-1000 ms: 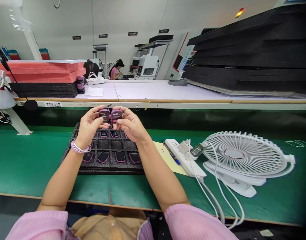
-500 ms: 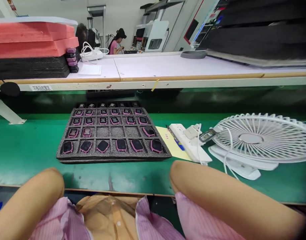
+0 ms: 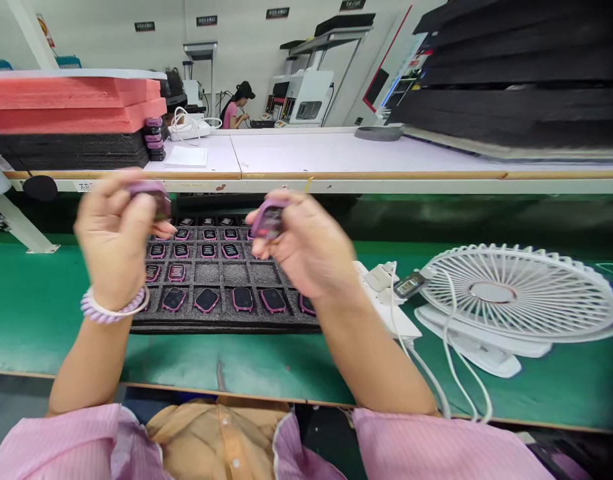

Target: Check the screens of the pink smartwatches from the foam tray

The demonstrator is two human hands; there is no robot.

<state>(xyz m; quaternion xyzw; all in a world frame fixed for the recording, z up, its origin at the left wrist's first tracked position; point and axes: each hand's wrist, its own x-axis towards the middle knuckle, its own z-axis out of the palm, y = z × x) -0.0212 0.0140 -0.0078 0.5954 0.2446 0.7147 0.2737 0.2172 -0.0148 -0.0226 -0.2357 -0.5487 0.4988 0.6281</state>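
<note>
Both hands are raised above a dark foam tray on the green bench. My left hand pinches a purple-framed smartwatch case without a strap, partly covered by the fingers. In my right hand is another purple smartwatch case, its dark face showing a small red patch; motion blurs it. Below, the tray's compartments hold several similar watch cases. Those in the upper rows have lit screens with text, while the front row's screens are dark. Some compartments in the middle of the third row hold no watch.
A white power strip with plugs and cables lies right of the tray, beside a white fan. The shelf above bears red foam and stacked black trays. A co-worker sits in the background.
Both hands have come into view over the tray, each holding a watch case. The watches at the front-left corner and right end of the third row are no longer visible there. The camera has tilted up slightly.
</note>
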